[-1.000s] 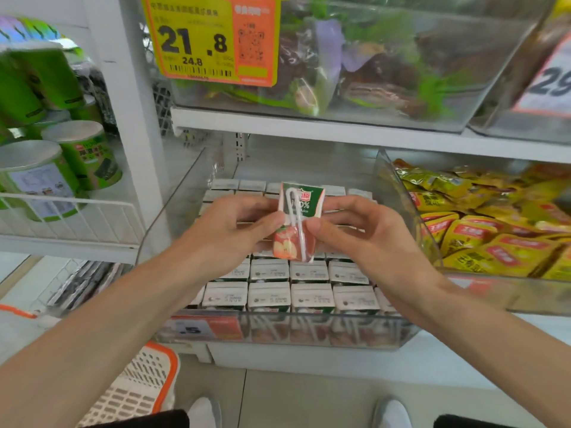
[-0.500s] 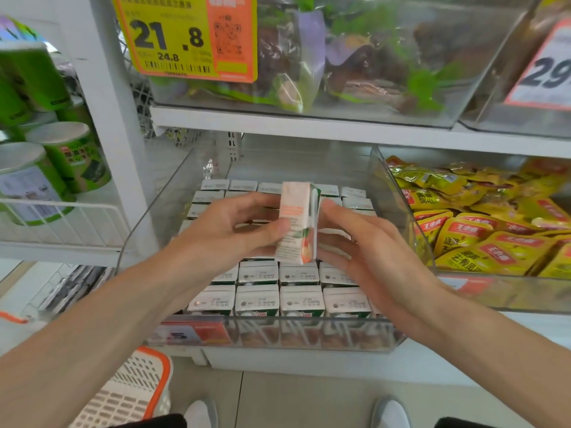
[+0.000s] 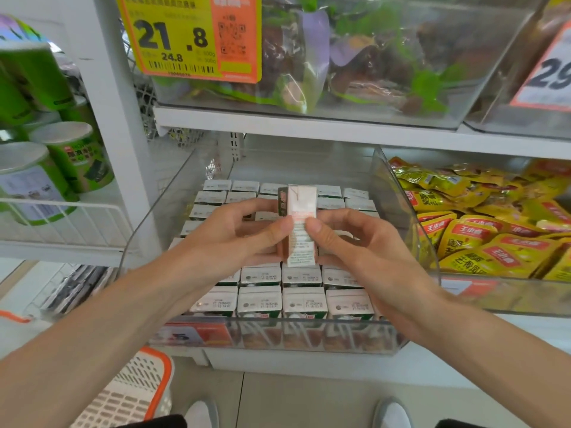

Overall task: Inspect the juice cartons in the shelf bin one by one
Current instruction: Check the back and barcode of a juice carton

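- The left hand is partly closed. Its thumb tip presses the printed face of a juice carton, and its fingers curl round the carton's left edge.
- The right hand grips the same carton from the other side, with its thumb on the front face and its fingers bent behind and beside it.
- The juice carton stands upright between both hands, raised above the middle rows of the shelf bin. A pale panel of small print faces the camera.
- The shelf bin is clear plastic and is packed with rows of upright cartons, their white tops showing.
- Just to the right, a second clear bin holds yellow snack packets.
- On the shelf above, another clear bin contains bagged goods and carries a yellow-and-orange price tag.
- To the left, green cans sit behind a white wire rail.
- An orange-rimmed white basket stands on the floor below.
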Action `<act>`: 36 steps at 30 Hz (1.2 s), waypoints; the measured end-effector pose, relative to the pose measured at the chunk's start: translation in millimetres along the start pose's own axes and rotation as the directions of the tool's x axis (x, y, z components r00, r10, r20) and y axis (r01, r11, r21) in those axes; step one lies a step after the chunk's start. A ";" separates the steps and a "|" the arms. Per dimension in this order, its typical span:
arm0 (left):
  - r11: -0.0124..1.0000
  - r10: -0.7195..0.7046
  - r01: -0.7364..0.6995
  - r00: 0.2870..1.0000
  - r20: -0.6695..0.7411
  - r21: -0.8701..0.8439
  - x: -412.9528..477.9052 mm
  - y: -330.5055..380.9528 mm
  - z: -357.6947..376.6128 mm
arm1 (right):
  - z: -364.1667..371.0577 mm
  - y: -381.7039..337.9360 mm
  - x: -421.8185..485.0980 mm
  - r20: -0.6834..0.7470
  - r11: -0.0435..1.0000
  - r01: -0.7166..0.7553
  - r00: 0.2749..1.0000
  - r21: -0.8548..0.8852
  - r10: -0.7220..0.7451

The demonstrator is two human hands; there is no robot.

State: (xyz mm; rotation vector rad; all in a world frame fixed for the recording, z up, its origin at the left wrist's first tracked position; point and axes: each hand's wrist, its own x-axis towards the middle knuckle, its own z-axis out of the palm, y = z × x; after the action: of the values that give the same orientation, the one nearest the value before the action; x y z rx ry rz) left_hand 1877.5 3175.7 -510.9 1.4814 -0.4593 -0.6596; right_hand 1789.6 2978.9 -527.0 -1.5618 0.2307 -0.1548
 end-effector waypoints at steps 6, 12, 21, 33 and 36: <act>0.998 0.029 -0.021 0.991 -0.128 0.067 0.6 -3.7 -7.1 | 0.5 0.1 -1.0 0.006 0.999 0.040 0.999 -0.006 -0.040; 0.992 0.068 -0.052 0.987 -0.148 0.115 0.6 -5.0 -7.5 | 2.9 -3.4 -2.8 0.056 0.998 0.049 0.997 -0.048 -0.047; 0.991 0.108 -0.096 0.986 -0.127 0.092 3.7 -7.7 -7.9 | 2.0 -4.0 -0.1 -0.040 0.999 -0.010 0.999 0.031 0.011; 0.962 0.112 -0.096 0.992 -0.051 0.256 2.0 -7.7 -5.3 | 6.7 -6.6 -3.2 0.082 0.990 0.039 0.996 -0.137 -0.028; 0.974 0.078 -0.081 0.997 0.019 0.214 0.7 -6.4 -1.2 | 3.4 -5.1 0.6 0.057 0.998 0.010 0.998 -0.062 -0.007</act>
State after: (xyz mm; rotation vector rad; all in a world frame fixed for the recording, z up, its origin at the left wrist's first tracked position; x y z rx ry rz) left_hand 1878.0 3176.3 -517.4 1.6539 -0.6103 -0.5680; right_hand 1791.3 2982.0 -522.0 -1.6273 0.1857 -0.1106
